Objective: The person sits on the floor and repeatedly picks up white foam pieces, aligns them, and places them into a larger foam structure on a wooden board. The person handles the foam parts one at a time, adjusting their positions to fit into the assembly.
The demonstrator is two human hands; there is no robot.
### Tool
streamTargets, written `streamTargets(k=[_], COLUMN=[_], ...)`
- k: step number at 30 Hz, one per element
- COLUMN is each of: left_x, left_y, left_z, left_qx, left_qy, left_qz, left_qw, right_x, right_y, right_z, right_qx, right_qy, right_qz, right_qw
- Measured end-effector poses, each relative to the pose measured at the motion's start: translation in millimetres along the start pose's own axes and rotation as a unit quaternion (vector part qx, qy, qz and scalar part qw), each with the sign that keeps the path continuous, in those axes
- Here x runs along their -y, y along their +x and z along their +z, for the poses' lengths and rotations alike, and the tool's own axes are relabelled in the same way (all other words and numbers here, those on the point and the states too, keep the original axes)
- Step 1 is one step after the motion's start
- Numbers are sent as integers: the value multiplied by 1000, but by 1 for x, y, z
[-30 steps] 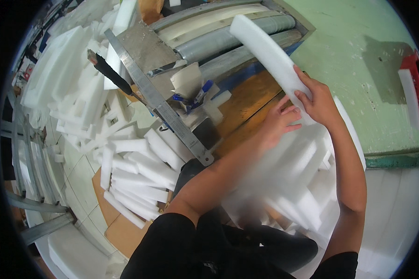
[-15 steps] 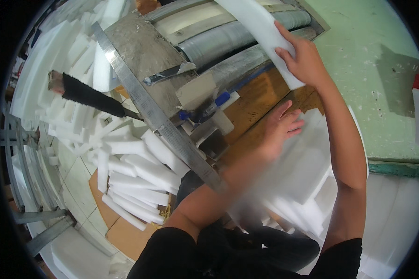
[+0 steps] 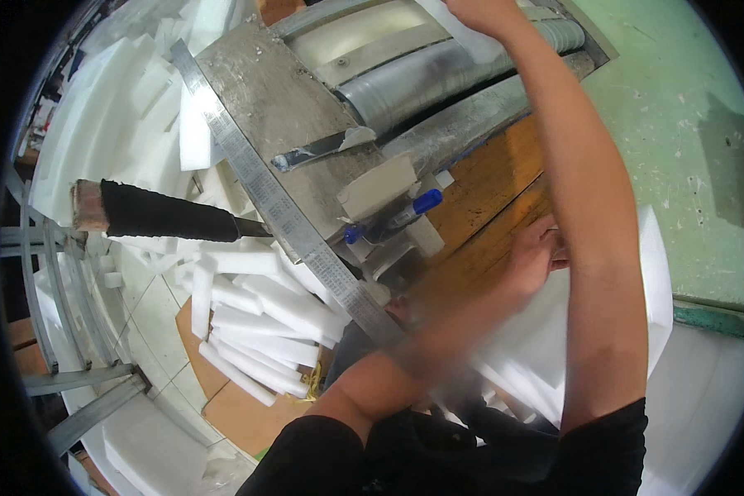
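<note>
My right hand [image 3: 489,13], partly cut off by the top edge, is closed on a white foam strip [image 3: 465,33]. The strip lies over the metal roller [image 3: 430,81] of a machine. Lower down, my left hand [image 3: 534,258] has curled fingers beside a stack of white foam pieces [image 3: 546,310]. My right forearm partly covers its fingertips, so whatever they hold is hidden. Close to that hand is a brown wooden board [image 3: 492,194].
A long metal ruler [image 3: 273,198] slants across the machine's left side. A black-wrapped handle [image 3: 165,211] juts out leftward. A blue-capped marker [image 3: 405,211] sits beside the board. Foam offcuts [image 3: 264,322] are heaped at left; a pale green table [image 3: 678,165] stands right.
My right hand has moved up and away with the foam strip, over the roller. My left hand has shifted right and lower, its spread fingers now curled. The view has shifted slightly.
</note>
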State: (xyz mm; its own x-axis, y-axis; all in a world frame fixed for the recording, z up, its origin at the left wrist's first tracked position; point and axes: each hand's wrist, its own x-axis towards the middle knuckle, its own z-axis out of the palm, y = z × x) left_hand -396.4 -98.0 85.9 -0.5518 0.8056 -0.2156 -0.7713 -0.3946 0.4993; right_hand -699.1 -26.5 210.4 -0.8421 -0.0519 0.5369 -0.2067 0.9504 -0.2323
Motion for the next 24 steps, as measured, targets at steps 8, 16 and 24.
streamTargets(k=[8, 16, 24], left_x=[-3, -7, -1], left_y=[-14, -18, -18], left_z=[16, 32, 32], left_qx=[46, -35, -12], left_qy=[8, 65, 76], left_qz=[54, 49, 46], left_qw=[997, 996, 996], right_x=[-4, -6, -8], right_y=[-2, -91, -111], right_z=[6, -110, -54], right_qx=[-370, -120, -158], right_qy=[128, 369, 164], right_qz=[53, 229, 245], right_qw=[919, 893, 942])
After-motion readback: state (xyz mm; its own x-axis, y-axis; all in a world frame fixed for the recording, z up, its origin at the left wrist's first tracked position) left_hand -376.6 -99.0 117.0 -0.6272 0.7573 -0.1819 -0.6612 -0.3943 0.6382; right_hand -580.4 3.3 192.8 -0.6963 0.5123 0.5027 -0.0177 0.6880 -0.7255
